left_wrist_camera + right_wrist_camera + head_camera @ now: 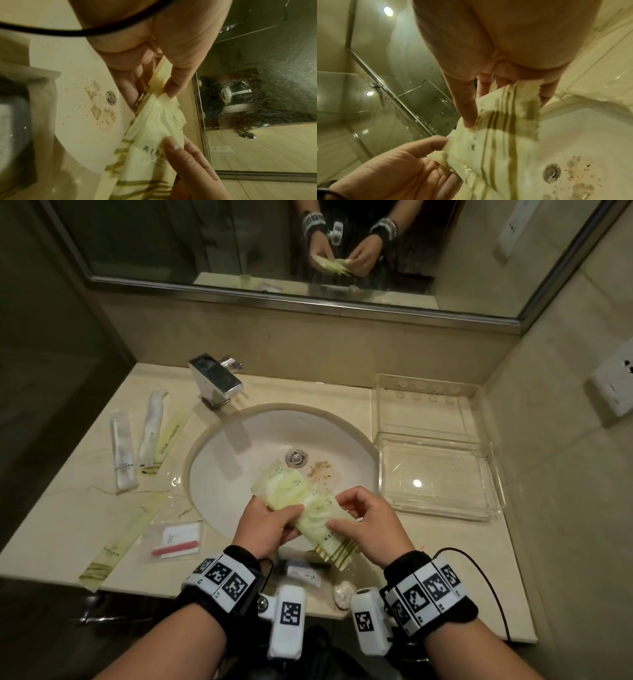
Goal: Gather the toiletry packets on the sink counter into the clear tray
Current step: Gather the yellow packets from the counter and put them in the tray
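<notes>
I hold a stack of pale green packets (301, 508) over the sink (239, 440), near its front rim. My left hand (265, 523) grips the stack from the left, thumb on top and fingers curled underneath. My right hand (371, 525) pinches the striped near end of the same stack, thumb against the top packet, fingers beneath. In the left wrist view the thumb (175, 86) presses the packets' serrated edge against the fingers. In the right wrist view the packets (496, 135) fan out slightly, their dark stripes running along them.

The tray (442, 501) sits on the counter (68, 508) to the right of the sink, apart from my hands, with nothing in it. Left of the sink lie two clear-wrapped toothbrush packs (121, 451) and a slim green sachet (171, 436) side by side. Nearer me lie a long green sachet (120, 542) and a clear bag (174, 539) holding a pink file. The tap (217, 381) stands behind the sink.
</notes>
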Motion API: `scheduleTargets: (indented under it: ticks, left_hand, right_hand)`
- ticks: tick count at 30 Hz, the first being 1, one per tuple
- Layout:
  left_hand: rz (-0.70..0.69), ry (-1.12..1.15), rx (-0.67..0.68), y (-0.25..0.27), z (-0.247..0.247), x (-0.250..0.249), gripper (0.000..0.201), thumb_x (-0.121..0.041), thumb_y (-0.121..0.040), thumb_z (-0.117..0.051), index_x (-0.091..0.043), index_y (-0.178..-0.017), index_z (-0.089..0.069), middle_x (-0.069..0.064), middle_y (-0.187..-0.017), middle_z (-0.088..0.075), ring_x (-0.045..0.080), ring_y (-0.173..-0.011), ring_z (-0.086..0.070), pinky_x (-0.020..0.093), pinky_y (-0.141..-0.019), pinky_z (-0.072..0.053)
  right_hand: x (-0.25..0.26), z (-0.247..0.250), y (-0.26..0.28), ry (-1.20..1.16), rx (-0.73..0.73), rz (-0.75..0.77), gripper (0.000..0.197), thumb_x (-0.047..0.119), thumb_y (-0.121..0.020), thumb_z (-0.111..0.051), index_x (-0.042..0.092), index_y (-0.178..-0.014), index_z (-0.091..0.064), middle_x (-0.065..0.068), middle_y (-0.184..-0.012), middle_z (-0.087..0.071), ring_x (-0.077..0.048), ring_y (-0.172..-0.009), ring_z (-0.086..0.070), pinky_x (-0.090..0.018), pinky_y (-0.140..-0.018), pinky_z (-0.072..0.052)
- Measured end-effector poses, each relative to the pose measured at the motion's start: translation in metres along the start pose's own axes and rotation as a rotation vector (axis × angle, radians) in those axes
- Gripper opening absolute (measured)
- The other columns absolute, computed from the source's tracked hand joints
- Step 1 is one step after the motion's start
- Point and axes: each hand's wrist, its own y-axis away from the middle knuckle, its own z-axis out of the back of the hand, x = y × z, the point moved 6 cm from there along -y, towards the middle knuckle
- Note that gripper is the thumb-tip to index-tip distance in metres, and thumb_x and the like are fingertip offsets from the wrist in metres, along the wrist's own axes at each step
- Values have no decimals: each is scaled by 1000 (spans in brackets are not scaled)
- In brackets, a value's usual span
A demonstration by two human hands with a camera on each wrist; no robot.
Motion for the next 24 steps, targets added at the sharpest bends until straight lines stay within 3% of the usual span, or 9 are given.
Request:
scheduleTargets:
  ticks: [3,5,9,13,16,19,21,24]
  left_hand:
    - [-24,10,19,2,-4,-4,30,4,-84,-64,-14,-108,-60,10,-103,-73,28,-93,-73,38,-74,-59]
    - [-37,6,57,3,-7,-7,31,1,-85,-66,-13,-112,-60,9,-104,-74,27,-95,-72,35,-70,-59]
    - [-45,-61,131,5,-15,-8,35,7,-82,-67,-7,-114,-61,13,-106,-74,29,-100,-70,45,-84,-57]
    - [-55,-73,105,1,-24,-6,31,11,-81,-66,-10,-103,-62,11,-99,-74,25,-92,-72,36,-74,-60]
    - [-39,-71,125,-3,-41,-2,31,11,-80,-67,-9,-103,-62,14,-101,-73,27,-92,-72,37,-74,-60]
    - [-24,-119,191,-4,-66,1,25,9,-78,-69,-8,-95,-65,17,-100,-73,30,-92,-72,45,-82,-58]
    - [-19,-176,234,-5,-85,5,23,6,-77,-72,-6,-95,-64,17,-98,-74,29,-90,-73,45,-81,-59]
    - [-13,-251,259,-9,-109,11,27,0,-74,-77,-2,-98,-64,19,-97,-74,32,-88,-73,48,-81,-59]
  right_hand:
    - [1,1,0,39,-34,6,30,15,-72,-81,21,-97,-66,5,-102,-61,-4,-84,-54,-24,-77,-50]
    - [2,3,-1,84,-63,11,31,18,-73,-80,23,-100,-66,7,-107,-57,-6,-89,-53,-24,-79,-49]
    - [-3,5,-3,76,-65,-9,33,19,-73,-79,25,-102,-64,9,-109,-61,-13,-96,-57,-30,-83,-52]
    - [-5,16,-1,75,-78,-6,43,21,-73,-80,26,-110,-57,11,-106,-61,-9,-99,-56,-21,-80,-47]
    - [-10,35,-6,-2,-14,-83,42,27,-77,-77,26,-114,-56,4,-106,-63,-13,-99,-62,-32,-89,-53]
    - [-16,60,-12,-78,117,-175,40,27,-79,-76,22,-114,-59,-6,-105,-69,-23,-96,-69,-44,-90,-55]
    - [-15,73,-14,-70,206,-169,38,17,-79,-76,17,-114,-60,-6,-104,-73,-25,-94,-71,-43,-87,-56]
    - [-15,90,-17,-63,226,-158,25,3,-81,-71,14,-102,-64,-4,-92,-75,-20,-83,-72,-36,-77,-56]
